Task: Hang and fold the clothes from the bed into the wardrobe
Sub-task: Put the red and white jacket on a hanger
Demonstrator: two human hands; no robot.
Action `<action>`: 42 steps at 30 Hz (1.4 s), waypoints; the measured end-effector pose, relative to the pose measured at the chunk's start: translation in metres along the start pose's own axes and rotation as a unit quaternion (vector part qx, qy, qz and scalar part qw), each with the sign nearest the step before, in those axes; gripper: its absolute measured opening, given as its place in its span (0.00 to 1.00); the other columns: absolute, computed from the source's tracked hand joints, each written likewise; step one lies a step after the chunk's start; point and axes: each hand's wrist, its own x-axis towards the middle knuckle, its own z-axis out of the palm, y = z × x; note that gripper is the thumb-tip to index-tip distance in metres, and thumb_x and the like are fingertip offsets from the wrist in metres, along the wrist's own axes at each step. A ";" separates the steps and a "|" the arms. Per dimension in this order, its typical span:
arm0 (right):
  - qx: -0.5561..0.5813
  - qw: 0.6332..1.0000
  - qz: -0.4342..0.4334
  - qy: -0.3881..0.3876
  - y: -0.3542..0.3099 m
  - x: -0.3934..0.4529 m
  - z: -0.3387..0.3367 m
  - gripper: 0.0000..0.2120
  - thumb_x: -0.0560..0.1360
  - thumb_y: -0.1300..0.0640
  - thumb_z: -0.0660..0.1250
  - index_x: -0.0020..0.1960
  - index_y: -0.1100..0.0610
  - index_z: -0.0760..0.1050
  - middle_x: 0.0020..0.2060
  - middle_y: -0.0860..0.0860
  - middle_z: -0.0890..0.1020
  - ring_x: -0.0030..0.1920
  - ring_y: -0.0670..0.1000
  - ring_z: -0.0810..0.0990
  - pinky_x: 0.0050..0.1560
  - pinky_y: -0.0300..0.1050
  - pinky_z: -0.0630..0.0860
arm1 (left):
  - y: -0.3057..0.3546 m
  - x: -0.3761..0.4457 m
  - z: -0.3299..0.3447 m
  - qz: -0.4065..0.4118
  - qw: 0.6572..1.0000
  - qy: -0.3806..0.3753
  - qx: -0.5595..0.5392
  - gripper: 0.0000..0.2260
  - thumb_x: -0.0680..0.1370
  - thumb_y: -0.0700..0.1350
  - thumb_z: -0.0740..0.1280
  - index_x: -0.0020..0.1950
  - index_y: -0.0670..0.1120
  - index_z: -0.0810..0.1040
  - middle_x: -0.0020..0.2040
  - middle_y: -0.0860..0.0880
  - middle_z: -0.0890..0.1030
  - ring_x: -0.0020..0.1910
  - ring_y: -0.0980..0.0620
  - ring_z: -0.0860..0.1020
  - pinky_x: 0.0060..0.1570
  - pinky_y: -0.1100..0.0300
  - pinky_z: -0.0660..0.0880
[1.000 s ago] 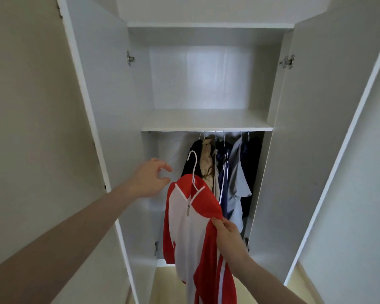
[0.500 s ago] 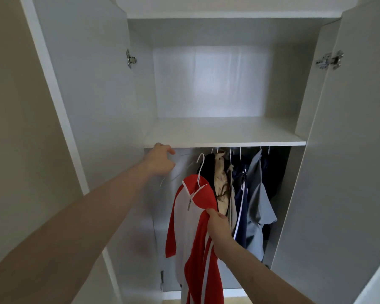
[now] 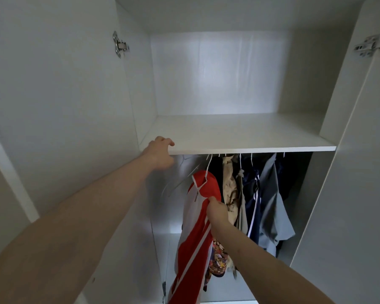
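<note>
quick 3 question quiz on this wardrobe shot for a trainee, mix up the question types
1. True or false: the right hand pinches the red and white shirt just below its shoulder.
2. Multiple choice: where is the left hand? A) on the door hinge B) at the front edge of the shelf C) on the grey shirt
3. Fill in: the red and white shirt is on a white ____.

Key: 1 true; 2 B; 3 hanger. Whether the hook is already over the rail cannot be told, as the shelf hides the rail.
</note>
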 end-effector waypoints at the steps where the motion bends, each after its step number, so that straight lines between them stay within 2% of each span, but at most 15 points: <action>1: -0.005 1.000 -0.001 0.002 -0.003 0.012 0.001 0.14 0.83 0.56 0.59 0.43 0.61 0.75 0.33 0.55 0.74 0.37 0.55 0.74 0.43 0.48 0.71 | 0.000 0.010 0.001 0.002 1.000 0.000 0.002 0.28 0.76 0.42 0.68 0.76 0.51 0.69 0.77 0.45 0.64 0.73 0.42 0.68 0.71 0.47 0.69; 5: -0.028 0.999 -0.016 0.002 -0.017 0.059 0.004 0.14 0.83 0.55 0.58 0.53 0.63 0.79 0.41 0.57 0.81 0.43 0.58 0.80 0.47 0.50 0.78 | -0.003 0.048 0.008 0.004 1.000 0.000 0.024 0.27 0.79 0.48 0.68 0.78 0.52 0.67 0.80 0.46 0.62 0.76 0.42 0.65 0.75 0.46 0.64; 8: -0.057 0.998 -0.036 0.010 -0.026 0.092 0.006 0.16 0.83 0.54 0.58 0.57 0.64 0.79 0.43 0.58 0.82 0.43 0.57 0.81 0.43 0.48 0.78 | -0.007 0.072 0.018 -0.002 1.000 -0.018 0.021 0.24 0.83 0.54 0.63 0.79 0.54 0.66 0.82 0.46 0.59 0.80 0.44 0.61 0.78 0.48 0.58; 10: -0.087 0.995 -0.048 0.018 -0.030 0.111 0.009 0.19 0.83 0.52 0.57 0.60 0.64 0.79 0.49 0.61 0.84 0.50 0.61 0.83 0.51 0.53 0.81 | -0.010 0.084 0.028 -0.009 0.999 -0.035 0.010 0.23 0.85 0.56 0.59 0.80 0.54 0.66 0.83 0.47 0.59 0.81 0.45 0.58 0.79 0.51 0.55; 13: -0.121 0.991 -0.052 0.027 -0.035 0.136 0.009 0.20 0.83 0.50 0.56 0.61 0.62 0.79 0.55 0.61 0.83 0.59 0.65 0.81 0.63 0.61 0.79 | -0.014 0.095 0.042 -0.022 0.998 -0.062 0.007 0.22 0.87 0.55 0.54 0.80 0.52 0.66 0.83 0.49 0.59 0.82 0.47 0.55 0.78 0.56 0.53; 15: -0.126 0.990 -0.053 0.032 -0.041 0.151 0.009 0.20 0.83 0.49 0.56 0.63 0.61 0.79 0.58 0.60 0.82 0.60 0.64 0.80 0.65 0.60 0.77 | -0.018 0.100 0.048 -0.034 0.998 -0.061 -0.008 0.24 0.86 0.58 0.53 0.81 0.52 0.65 0.82 0.49 0.61 0.82 0.49 0.56 0.77 0.57 0.53; 18: -0.138 0.987 -0.066 0.049 -0.048 0.174 0.010 0.22 0.84 0.50 0.57 0.68 0.62 0.78 0.63 0.60 0.81 0.62 0.62 0.79 0.68 0.57 0.74 | -0.024 0.106 0.054 -0.037 0.998 -0.042 -0.018 0.25 0.85 0.63 0.55 0.80 0.55 0.66 0.82 0.49 0.61 0.81 0.48 0.59 0.78 0.55 0.54; 23: -0.116 0.990 -0.068 0.046 -0.057 0.199 0.014 0.20 0.85 0.51 0.58 0.67 0.64 0.78 0.61 0.61 0.81 0.60 0.61 0.80 0.58 0.48 0.75 | -0.028 0.110 0.061 -0.038 0.999 -0.028 0.016 0.25 0.84 0.64 0.53 0.80 0.59 0.65 0.82 0.51 0.61 0.81 0.48 0.60 0.78 0.51 0.56; 26: -0.120 0.989 -0.073 0.053 -0.051 0.206 0.019 0.21 0.85 0.50 0.57 0.68 0.63 0.78 0.61 0.61 0.81 0.59 0.62 0.79 0.65 0.54 0.75 | -0.030 0.111 0.064 -0.042 0.999 -0.022 0.016 0.24 0.84 0.64 0.53 0.80 0.60 0.65 0.82 0.52 0.61 0.81 0.49 0.60 0.77 0.53 0.56; 29: -0.079 0.992 -0.088 0.047 -0.037 0.206 0.032 0.18 0.85 0.53 0.57 0.60 0.64 0.79 0.49 0.57 0.82 0.48 0.56 0.78 0.57 0.48 0.75 | -0.030 0.113 0.066 -0.043 0.999 -0.019 0.020 0.25 0.84 0.65 0.52 0.80 0.60 0.65 0.82 0.53 0.61 0.81 0.48 0.59 0.78 0.51 0.56; 31: -0.057 0.993 -0.099 0.040 -0.040 0.204 0.040 0.16 0.84 0.54 0.58 0.58 0.63 0.79 0.45 0.53 0.80 0.46 0.55 0.77 0.52 0.45 0.72 | -0.032 0.114 0.068 -0.042 0.999 -0.014 0.022 0.25 0.84 0.65 0.52 0.80 0.61 0.64 0.82 0.53 0.61 0.81 0.48 0.59 0.79 0.50 0.56; 35: -0.036 0.993 -0.104 0.049 -0.062 0.216 0.044 0.16 0.84 0.58 0.56 0.56 0.67 0.79 0.48 0.58 0.81 0.50 0.58 0.78 0.56 0.48 0.76 | -0.032 0.114 0.069 -0.045 0.999 -0.015 0.027 0.25 0.84 0.66 0.51 0.80 0.61 0.64 0.82 0.54 0.60 0.81 0.49 0.58 0.79 0.50 0.55; 37: -0.065 0.990 -0.109 0.053 -0.070 0.230 0.039 0.16 0.85 0.60 0.55 0.55 0.68 0.78 0.49 0.59 0.80 0.52 0.60 0.79 0.57 0.49 0.76 | -0.032 0.114 0.069 -0.047 0.998 -0.017 0.024 0.25 0.84 0.66 0.51 0.80 0.61 0.64 0.82 0.54 0.60 0.81 0.49 0.58 0.79 0.50 0.55; 40: -0.125 0.986 -0.105 0.040 -0.075 0.250 0.030 0.12 0.86 0.62 0.54 0.50 0.63 0.74 0.49 0.58 0.78 0.63 0.64 0.78 0.60 0.48 0.73 | -0.031 0.115 0.069 -0.047 0.999 -0.012 0.024 0.24 0.84 0.65 0.52 0.80 0.61 0.64 0.82 0.53 0.61 0.81 0.49 0.59 0.79 0.50 0.55; 42: -0.185 0.978 -0.094 0.017 -0.072 0.255 0.026 0.11 0.87 0.63 0.53 0.56 0.62 0.75 0.57 0.62 0.79 0.67 0.63 0.76 0.64 0.47 0.72 | -0.031 0.114 0.069 -0.047 0.999 -0.009 0.024 0.24 0.84 0.64 0.52 0.80 0.61 0.64 0.82 0.53 0.61 0.81 0.49 0.59 0.79 0.51 0.55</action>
